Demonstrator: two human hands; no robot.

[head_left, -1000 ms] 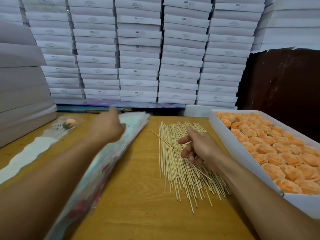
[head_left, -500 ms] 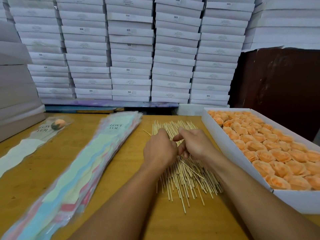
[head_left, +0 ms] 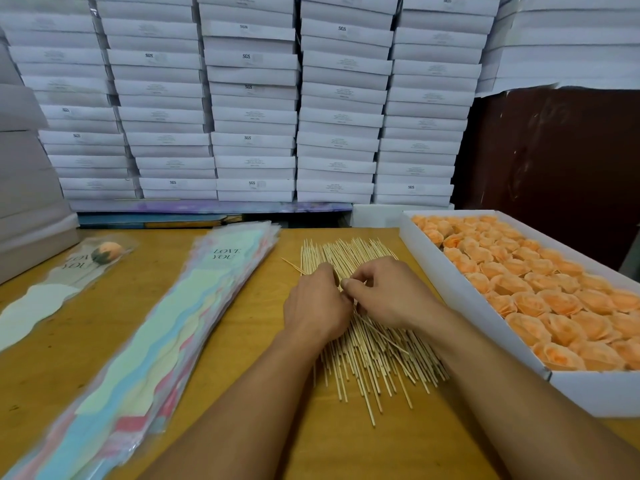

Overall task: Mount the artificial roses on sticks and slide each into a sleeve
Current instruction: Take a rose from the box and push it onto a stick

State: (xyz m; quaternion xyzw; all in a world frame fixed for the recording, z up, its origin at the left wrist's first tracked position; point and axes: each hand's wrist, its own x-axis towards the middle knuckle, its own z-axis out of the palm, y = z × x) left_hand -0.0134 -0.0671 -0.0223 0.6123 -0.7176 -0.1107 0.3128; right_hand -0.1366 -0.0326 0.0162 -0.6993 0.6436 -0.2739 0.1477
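Both hands down on the pile of wooden sticks [head_left: 360, 327] at surface centre: left hand [head_left: 317, 306] and right hand [head_left: 389, 296] curled, fingertips meeting, pinching sticks. Orange roses [head_left: 540, 292] boxed at three o'clock, sleeve stack [head_left: 166, 327] at nine.

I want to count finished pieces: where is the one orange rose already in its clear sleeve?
In the head view, the sleeved orange rose lies at the wooden table's far left, left of the pastel sleeve stack.
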